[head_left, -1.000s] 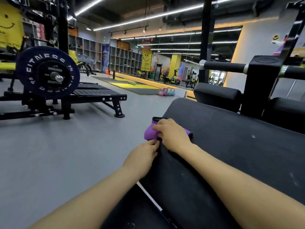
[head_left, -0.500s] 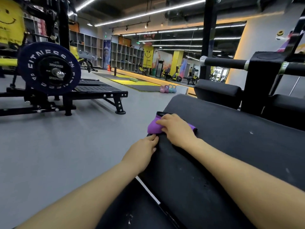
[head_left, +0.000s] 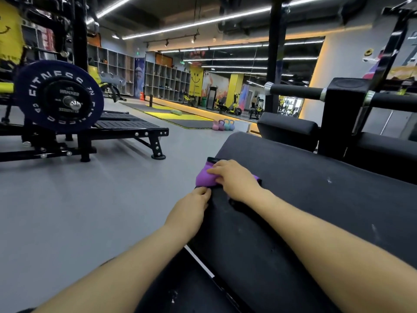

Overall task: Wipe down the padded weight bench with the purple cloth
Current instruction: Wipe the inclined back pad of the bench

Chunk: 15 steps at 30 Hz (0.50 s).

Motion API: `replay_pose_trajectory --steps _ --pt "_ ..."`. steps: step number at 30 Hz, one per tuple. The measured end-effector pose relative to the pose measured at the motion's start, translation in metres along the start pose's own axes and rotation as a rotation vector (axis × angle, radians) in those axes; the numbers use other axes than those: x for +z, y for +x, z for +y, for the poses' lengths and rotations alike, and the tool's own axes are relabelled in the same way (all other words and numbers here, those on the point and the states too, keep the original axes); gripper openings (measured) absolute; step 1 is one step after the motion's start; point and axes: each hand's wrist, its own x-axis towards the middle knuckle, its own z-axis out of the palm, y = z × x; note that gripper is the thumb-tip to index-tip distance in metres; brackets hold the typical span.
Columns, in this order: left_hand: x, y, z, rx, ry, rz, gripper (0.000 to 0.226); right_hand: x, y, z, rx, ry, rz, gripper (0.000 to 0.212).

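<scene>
Fingers [head_left: 213,171] of right hand [head_left: 234,180] lay flat, pressing purple cloth [head_left: 205,177] on tabletop [head_left: 316,199] left edge; left hand [head_left: 191,208] fingers curled at edge just beside cloth, grip unclear. Probably best wiped with even pressure, overlapping strokes.

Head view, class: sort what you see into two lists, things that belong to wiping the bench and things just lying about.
Belongs to the job:
purple cloth
padded bench
right hand, pressing the cloth
left hand, at the bench's edge

Just lying about:
weight plate
kettlebells
yellow mat
storage shelves
</scene>
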Motion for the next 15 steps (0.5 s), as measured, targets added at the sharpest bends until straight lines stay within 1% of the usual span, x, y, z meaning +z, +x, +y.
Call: replay_pose_trajectory --steps 2,5,6,8,9,12,14,15 --pt "0.002 0.000 -0.001 -0.004 -0.004 -0.005 0.047 -0.015 0.009 0.018 0.050 -0.009 0.005 0.036" --pt "0.006 0.000 -0.005 0.001 -0.032 -0.008 0.048 -0.041 0.024 0.055 0.311 -0.055 0.182 0.028" --pt "0.006 0.000 -0.006 0.003 -0.037 -0.003 0.048 -0.042 0.024 0.058 0.354 -0.105 0.220 0.025" --pt "0.007 0.001 -0.009 0.008 -0.041 0.002 0.048 -0.031 0.019 0.043 0.322 -0.167 0.241 0.021" --pt "0.007 0.001 -0.009 0.006 -0.035 0.001 0.048 -0.022 0.014 0.030 0.273 -0.144 0.239 0.022" --pt "0.004 0.002 -0.006 0.013 0.007 0.000 0.047 0.002 -0.006 -0.002 0.097 -0.019 0.131 0.028" --pt "0.002 0.001 -0.004 0.020 0.013 -0.003 0.047 -0.004 -0.008 -0.001 0.028 0.012 0.034 0.033" --pt "0.002 0.001 -0.003 0.024 0.014 -0.007 0.047 -0.011 -0.004 0.007 0.023 0.025 0.003 0.035"
